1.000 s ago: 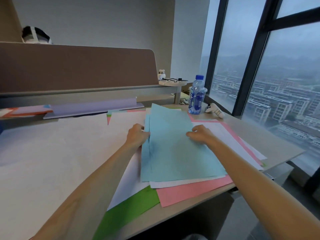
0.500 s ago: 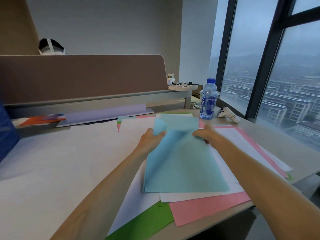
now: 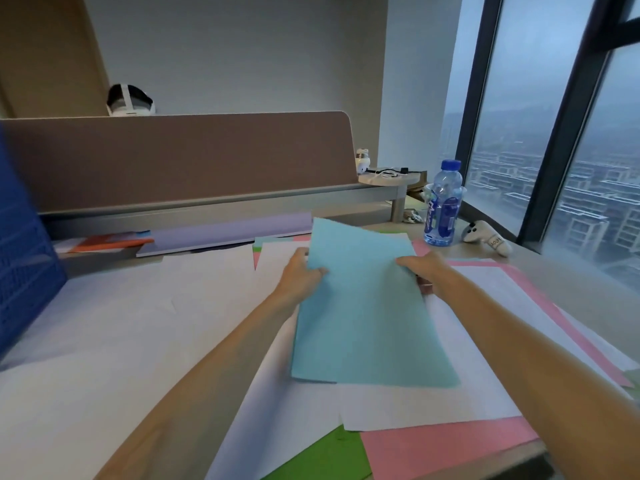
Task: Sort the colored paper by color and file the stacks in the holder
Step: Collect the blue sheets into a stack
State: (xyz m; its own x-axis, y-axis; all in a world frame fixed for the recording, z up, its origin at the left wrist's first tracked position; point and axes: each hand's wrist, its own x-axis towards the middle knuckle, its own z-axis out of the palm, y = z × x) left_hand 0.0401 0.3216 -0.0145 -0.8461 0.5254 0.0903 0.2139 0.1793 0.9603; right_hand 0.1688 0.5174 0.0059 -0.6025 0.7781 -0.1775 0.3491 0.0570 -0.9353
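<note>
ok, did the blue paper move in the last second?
Yes. The left hand and right hand have lifted the blue paper away from the person: more of the white sheet beneath it shows along its near edge.

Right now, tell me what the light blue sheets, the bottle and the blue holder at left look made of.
The light blue sheets: thin matte paper, curved where the left hand and right hand grip their edges. The bottle: probably clear glossy plastic, see-through with a blue cap. The blue holder: likely rigid moulded plastic, its wall slotted.
</note>
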